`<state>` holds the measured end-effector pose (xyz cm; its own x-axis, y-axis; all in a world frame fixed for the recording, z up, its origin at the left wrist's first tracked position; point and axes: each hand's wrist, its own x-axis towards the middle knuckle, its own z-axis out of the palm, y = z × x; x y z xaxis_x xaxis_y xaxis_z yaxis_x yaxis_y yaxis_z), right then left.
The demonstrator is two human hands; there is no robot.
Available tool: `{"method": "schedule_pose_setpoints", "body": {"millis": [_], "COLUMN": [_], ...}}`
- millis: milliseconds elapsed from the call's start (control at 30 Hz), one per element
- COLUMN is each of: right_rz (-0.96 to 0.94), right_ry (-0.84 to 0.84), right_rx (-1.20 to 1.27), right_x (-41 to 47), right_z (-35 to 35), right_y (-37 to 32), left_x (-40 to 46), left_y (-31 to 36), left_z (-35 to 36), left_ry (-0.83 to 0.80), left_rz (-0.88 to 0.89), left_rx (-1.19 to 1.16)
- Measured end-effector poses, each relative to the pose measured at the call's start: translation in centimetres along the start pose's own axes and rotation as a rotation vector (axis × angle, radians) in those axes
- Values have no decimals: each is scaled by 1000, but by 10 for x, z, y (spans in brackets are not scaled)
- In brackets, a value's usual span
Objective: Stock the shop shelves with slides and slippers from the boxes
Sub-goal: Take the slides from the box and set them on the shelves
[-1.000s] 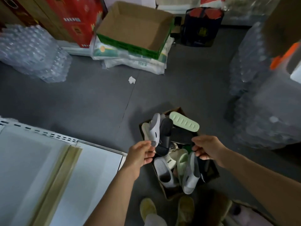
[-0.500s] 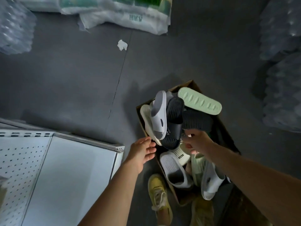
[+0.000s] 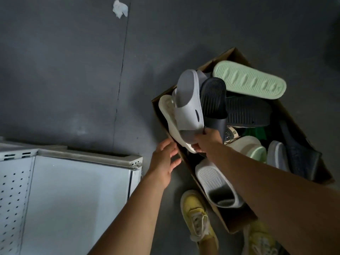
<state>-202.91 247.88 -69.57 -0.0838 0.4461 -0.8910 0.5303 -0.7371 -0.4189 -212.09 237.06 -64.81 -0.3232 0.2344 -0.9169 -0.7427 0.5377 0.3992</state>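
Note:
A brown cardboard box (image 3: pixel 237 228) stands on the floor, piled with several slides. At its left side a grey slide (image 3: pixel 187 105) lies over a cream slide (image 3: pixel 166 115), next to a dark navy slide (image 3: pixel 213 100). A pale green slide (image 3: pixel 250 81) rests sole-up at the far end. My right hand (image 3: pixel 207 139) grips the near ends of the grey and cream slides. My left hand (image 3: pixel 163 159) hovers just left of the box's edge, fingers relaxed and holding nothing. Another grey slide (image 3: pixel 215 184) lies at the near end of the box.
A white metal shelf (image 3: pixel 73 190) with a perforated panel sits at lower left. My feet in yellow sneakers (image 3: pixel 196 218) stand close to the box's near corner. A crumpled white scrap (image 3: pixel 120 9) lies on the dark grey floor.
The camera has tilted further down and closer to the box. My right hand moved left from the middle of the box onto the grey and cream slides. My left hand stayed beside the box.

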Motion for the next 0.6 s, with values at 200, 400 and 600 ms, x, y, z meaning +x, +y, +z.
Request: {"method": "schedule_pose_setpoints", "body": {"millis": [200, 400, 600], "right_rz": [-9, -24, -151], "right_ry": [-388, -508, -535], "right_rx": [207, 61, -181], "right_x": [-47, -76, -99], "right_z": [-39, -71, -89], "right_y": [-5, -2, 16], "left_x": [-16, -40, -65], "left_y": [7, 18, -8], "left_z": [7, 17, 24], "left_ry": [-176, -279, -125], "left_rz": [48, 243, 239], "left_rx": [-239, -74, -83]}}
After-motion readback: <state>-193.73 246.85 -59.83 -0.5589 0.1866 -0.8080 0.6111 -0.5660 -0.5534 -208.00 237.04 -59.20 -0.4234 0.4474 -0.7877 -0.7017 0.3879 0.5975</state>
